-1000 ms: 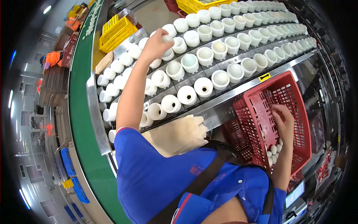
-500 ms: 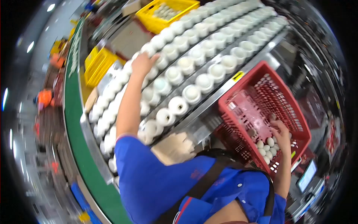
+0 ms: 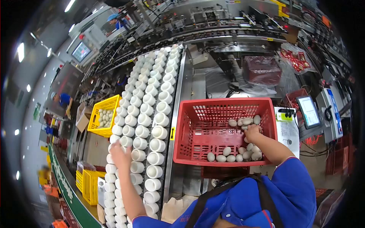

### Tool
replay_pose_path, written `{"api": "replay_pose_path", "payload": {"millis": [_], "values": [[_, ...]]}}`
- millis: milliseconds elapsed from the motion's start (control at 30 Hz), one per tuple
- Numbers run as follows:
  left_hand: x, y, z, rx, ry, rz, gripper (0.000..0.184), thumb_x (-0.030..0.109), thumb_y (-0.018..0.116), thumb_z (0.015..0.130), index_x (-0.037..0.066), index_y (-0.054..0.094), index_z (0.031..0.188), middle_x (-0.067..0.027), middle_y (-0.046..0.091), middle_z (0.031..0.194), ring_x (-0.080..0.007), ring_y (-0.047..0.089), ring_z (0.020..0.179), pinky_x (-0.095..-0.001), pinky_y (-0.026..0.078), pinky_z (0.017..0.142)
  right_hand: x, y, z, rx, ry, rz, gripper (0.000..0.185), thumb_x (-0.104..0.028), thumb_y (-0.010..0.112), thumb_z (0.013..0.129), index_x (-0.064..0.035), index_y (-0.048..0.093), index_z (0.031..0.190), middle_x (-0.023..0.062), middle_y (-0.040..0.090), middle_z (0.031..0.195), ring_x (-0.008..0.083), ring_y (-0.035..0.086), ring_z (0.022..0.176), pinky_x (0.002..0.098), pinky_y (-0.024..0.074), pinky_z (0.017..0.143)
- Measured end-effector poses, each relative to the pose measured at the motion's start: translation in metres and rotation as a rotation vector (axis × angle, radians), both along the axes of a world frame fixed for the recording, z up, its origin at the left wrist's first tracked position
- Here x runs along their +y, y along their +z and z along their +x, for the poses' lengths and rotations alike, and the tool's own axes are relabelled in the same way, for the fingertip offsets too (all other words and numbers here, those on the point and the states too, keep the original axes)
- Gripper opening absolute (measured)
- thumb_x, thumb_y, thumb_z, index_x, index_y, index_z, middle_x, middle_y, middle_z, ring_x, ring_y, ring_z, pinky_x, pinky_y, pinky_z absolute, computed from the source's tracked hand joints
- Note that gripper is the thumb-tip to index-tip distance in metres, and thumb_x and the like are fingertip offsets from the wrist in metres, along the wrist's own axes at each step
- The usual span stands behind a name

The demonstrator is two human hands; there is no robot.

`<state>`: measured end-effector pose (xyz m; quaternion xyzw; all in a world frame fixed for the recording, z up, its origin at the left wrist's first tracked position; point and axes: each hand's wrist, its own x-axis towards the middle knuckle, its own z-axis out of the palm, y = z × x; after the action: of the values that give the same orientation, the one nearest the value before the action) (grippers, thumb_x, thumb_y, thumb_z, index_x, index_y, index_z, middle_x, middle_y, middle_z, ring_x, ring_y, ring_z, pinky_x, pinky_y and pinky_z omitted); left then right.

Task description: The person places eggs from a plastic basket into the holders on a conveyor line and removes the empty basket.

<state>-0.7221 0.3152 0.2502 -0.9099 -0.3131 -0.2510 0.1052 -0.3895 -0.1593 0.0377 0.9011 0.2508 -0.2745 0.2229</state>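
My left hand [image 3: 121, 154] is over the rows of white cups [image 3: 155, 159] on the left, close to the cups of the inner rows. Its fingers are smeared by motion, and whether they hold anything does not show. Inside the red plastic crate [image 3: 224, 102], my right hand [image 3: 253, 133] reaches down at the right side. Its fingers are curled at a pale egg [image 3: 244, 127], and the fingertips are partly hidden. More pale eggs [image 3: 227, 151] lie along the crate's near side and in its far right corner.
A yellow crate [image 3: 91, 125] with eggs stands left of the cup rows, with stacked yellow crates [image 3: 91, 186] nearer. A green conveyor [image 3: 72, 199] runs at far left. Right of the red crate is a screen [image 3: 308, 110]. Co-workers [image 3: 64, 99] stand farther back by machinery.
The view has turned, so the cup rows now run away from me and the red crate sits squarely ahead. Both hands remain at the same places: left over cups, right among eggs.
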Motion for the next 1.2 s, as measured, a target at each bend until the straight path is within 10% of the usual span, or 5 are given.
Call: {"api": "replay_pose_path", "payload": {"millis": [133,300,467,767,1200], "values": [[-0.137,0.016,0.134,0.093,-0.497,-0.559,0.040,0.023,0.071,0.085,0.004,0.061,0.119,-0.0176,0.063,0.117,-0.0370,0.058,0.109,-0.0435,0.047,0.092,-0.006,-0.022,0.012,-0.043,0.011,-0.012,0.045,-0.034,0.061,0.089,-0.0224,0.058,0.132,0.0099,0.050,0.139,0.0361,0.049,0.126,0.0622,0.0475,0.083],[-0.253,-0.124,0.249,0.690,-1.069,-0.619,0.050,0.038,0.068,0.086,0.006,0.059,0.122,-0.0207,0.061,0.112,-0.0392,0.060,0.108,-0.0466,0.050,0.091,0.003,-0.006,0.014,0.068,0.065,-0.147,0.062,-0.033,0.075,0.081,-0.0280,0.054,0.138,0.0068,0.048,0.142,0.0319,0.047,0.129,0.0641,0.0455,0.087],[-0.311,-0.241,0.290,0.981,-1.067,-0.602,0.081,0.052,0.071,0.080,0.003,0.042,0.138,-0.0278,0.049,0.133,-0.0443,0.053,0.119,-0.0502,0.047,0.098,0.005,-0.057,0.026,0.007,0.027,-0.162,0.043,-0.043,0.045,0.099,-0.0296,0.055,0.138,0.0082,0.050,0.140,0.0321,0.050,0.125,0.0667,0.0442,0.084],[-0.355,-0.297,0.273,1.108,-0.999,-0.862,0.081,0.056,0.061,0.086,0.004,0.037,0.142,-0.0318,0.043,0.138,-0.0477,0.047,0.124,-0.0531,0.039,0.105,0.010,-0.096,0.040,0.028,-0.135,-0.125,0.028,-0.034,0.060,0.093,-0.0242,0.072,0.117,0.0016,0.068,0.109,0.0299,0.067,0.092,0.0467,0.0506,0.047],[-0.330,-0.292,0.265,1.460,-0.798,-0.569,0.090,0.065,0.062,0.081,0.008,0.035,0.146,-0.0281,0.045,0.141,-0.0444,0.049,0.126,-0.0505,0.042,0.103,0.007,-0.045,0.032,0.223,0.009,-0.087,0.046,-0.027,0.072,0.082,-0.0284,0.065,0.127,0.0038,0.056,0.130,0.0280,0.057,0.117,0.0487,0.0525,0.061]]}}
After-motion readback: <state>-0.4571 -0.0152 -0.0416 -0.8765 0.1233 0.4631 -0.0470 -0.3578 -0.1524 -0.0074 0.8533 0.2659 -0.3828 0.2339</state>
